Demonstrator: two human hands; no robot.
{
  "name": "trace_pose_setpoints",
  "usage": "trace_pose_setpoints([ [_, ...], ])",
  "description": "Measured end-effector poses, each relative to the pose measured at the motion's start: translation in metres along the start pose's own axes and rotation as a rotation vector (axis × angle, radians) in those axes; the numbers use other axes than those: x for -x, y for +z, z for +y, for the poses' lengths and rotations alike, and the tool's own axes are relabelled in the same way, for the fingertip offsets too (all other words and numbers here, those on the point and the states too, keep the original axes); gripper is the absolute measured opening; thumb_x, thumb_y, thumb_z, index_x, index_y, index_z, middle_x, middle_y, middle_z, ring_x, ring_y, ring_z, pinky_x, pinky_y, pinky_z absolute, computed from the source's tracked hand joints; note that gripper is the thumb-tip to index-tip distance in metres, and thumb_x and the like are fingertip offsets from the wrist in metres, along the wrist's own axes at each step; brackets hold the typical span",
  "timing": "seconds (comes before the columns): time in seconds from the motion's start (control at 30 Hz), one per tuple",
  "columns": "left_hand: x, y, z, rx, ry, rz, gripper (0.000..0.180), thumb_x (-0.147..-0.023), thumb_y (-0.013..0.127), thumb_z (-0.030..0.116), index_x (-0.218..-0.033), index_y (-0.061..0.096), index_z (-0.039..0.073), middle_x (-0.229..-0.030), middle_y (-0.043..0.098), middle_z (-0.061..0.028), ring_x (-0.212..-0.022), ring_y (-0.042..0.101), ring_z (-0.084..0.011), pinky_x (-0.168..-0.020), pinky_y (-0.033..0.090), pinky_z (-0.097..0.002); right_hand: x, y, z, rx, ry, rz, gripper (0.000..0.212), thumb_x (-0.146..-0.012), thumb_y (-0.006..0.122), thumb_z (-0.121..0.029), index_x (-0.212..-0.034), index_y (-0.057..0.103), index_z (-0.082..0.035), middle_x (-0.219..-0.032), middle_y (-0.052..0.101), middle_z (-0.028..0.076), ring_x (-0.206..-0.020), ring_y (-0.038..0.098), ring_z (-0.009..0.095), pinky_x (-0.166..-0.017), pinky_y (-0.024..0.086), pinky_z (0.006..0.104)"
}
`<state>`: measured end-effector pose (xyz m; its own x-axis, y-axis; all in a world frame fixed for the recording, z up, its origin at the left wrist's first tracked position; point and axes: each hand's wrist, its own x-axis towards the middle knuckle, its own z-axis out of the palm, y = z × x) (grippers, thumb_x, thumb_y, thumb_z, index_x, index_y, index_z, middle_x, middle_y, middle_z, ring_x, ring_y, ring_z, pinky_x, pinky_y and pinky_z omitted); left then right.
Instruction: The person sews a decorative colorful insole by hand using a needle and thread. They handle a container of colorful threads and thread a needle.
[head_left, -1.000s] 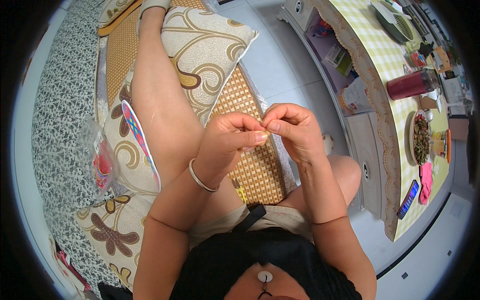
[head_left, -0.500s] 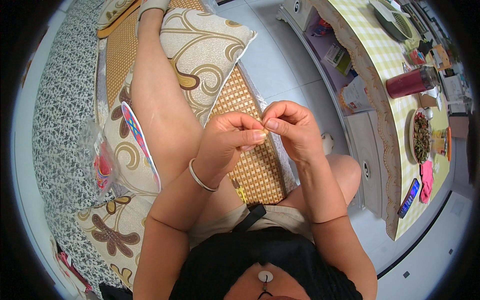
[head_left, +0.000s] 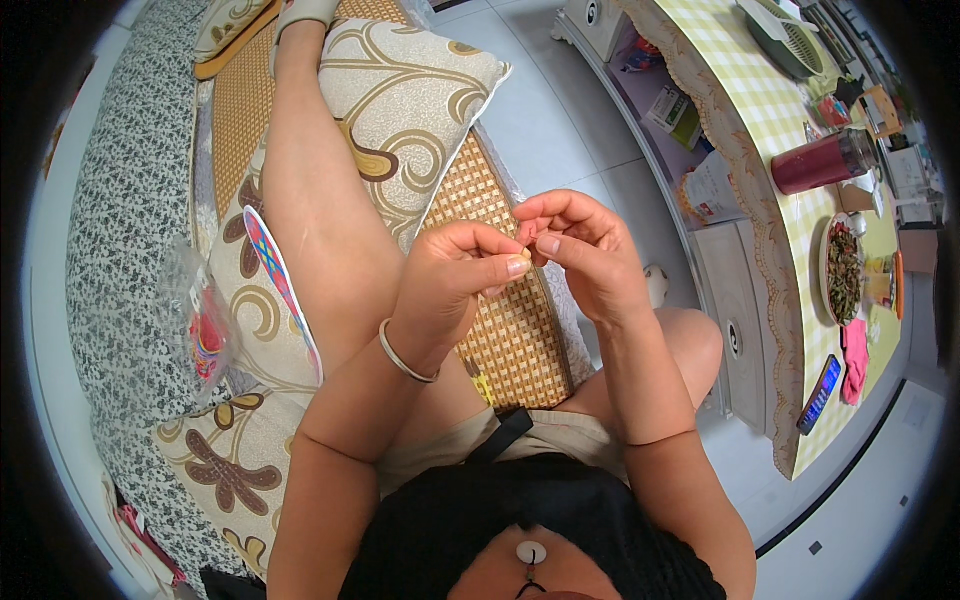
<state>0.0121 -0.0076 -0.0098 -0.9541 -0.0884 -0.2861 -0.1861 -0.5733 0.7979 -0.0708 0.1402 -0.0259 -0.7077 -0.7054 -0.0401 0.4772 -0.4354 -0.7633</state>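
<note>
Over my lap, my left hand (head_left: 462,270) is closed in a pinch, thumb pressed to index finger. Whatever lies between those fingertips is too small to make out. My right hand (head_left: 590,250) is just beside it, its index finger raised away from the thumb and its fingertips close to the left ones. I see nothing held in it. Against my left thigh leans a colourful patterned insole (head_left: 280,275), standing on its edge. Left of that, a clear plastic bag (head_left: 205,330) holds red and multicoloured thread on the seat.
Patterned cushions (head_left: 410,90) lie on the woven seat mat (head_left: 515,345). At right stands a table with a checked cloth (head_left: 745,95), bearing a dark red bottle (head_left: 815,165), a plate of dried pieces (head_left: 840,270), a pink cloth (head_left: 854,360) and a phone (head_left: 820,395).
My right index finger has lifted away from the thumb, parting the right hand's pinch. My left hand keeps its pinch in nearly the same place.
</note>
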Motion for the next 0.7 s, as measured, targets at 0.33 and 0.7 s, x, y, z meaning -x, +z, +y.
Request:
trace_pose_setpoints([
  [0.33, -0.0004, -0.0004, -0.0001, 0.029, -0.033, -0.002, 0.007, -0.075, 0.067, -0.001, -0.08, 0.063, -0.003, -0.067, 0.059, -0.0053, -0.056, 0.047, -0.008, -0.053, 0.038, -0.02, 0.0042, 0.0018, -0.0045, 0.126, 0.018, 0.08, 0.009, -0.081, 0.064, -0.003, -0.09, 0.063, 0.001, -0.083, 0.064, 0.003, -0.075, 0.057, 0.007, -0.07, 0.045, 0.0196],
  [0.7, 0.001, 0.0013, 0.0023, 0.017, -0.046, -0.015, 0.009, -0.074, 0.067, 0.001, -0.08, 0.062, -0.004, -0.069, 0.06, -0.0077, -0.056, 0.047, -0.0087, -0.054, 0.037, -0.0203, 0.0049, 0.0019, -0.0038, 0.216, 0.003, 0.063, 0.007, -0.084, 0.061, -0.004, -0.089, 0.063, 0.0, -0.08, 0.062, 0.0, -0.07, 0.052, 0.002, -0.063, 0.04, 0.0161],
])
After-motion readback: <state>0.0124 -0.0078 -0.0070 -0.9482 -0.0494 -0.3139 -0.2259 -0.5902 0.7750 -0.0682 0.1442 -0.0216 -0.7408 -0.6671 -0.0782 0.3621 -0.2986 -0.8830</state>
